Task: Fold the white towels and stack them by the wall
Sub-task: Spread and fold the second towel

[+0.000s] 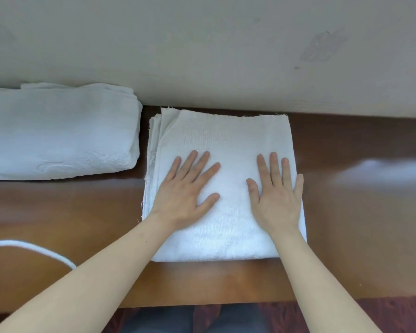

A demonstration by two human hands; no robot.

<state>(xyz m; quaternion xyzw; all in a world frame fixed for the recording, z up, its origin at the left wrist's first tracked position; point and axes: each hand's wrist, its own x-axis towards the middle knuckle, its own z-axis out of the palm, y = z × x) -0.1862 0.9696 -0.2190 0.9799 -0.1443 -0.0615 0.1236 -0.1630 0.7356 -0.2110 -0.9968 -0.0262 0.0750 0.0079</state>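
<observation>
A folded white towel (226, 138) lies square on the brown wooden table (358, 224), its far edge against the wall (202, 49). Both my hands lie flat on top of it, fingers straight and spread. My left hand (185, 188) presses the left half, my right hand (276, 193) the right half near the towel's right edge. The towel's layered edges show along its left side. A second, thicker folded white towel (58, 133) sits to the left, also against the wall.
A white cord (34, 248) curves over the table at the lower left, partly hidden by my left forearm. The table's front edge runs along the bottom, with a dark red patterned floor (382, 313) below it. Bare tabletop stretches to the right.
</observation>
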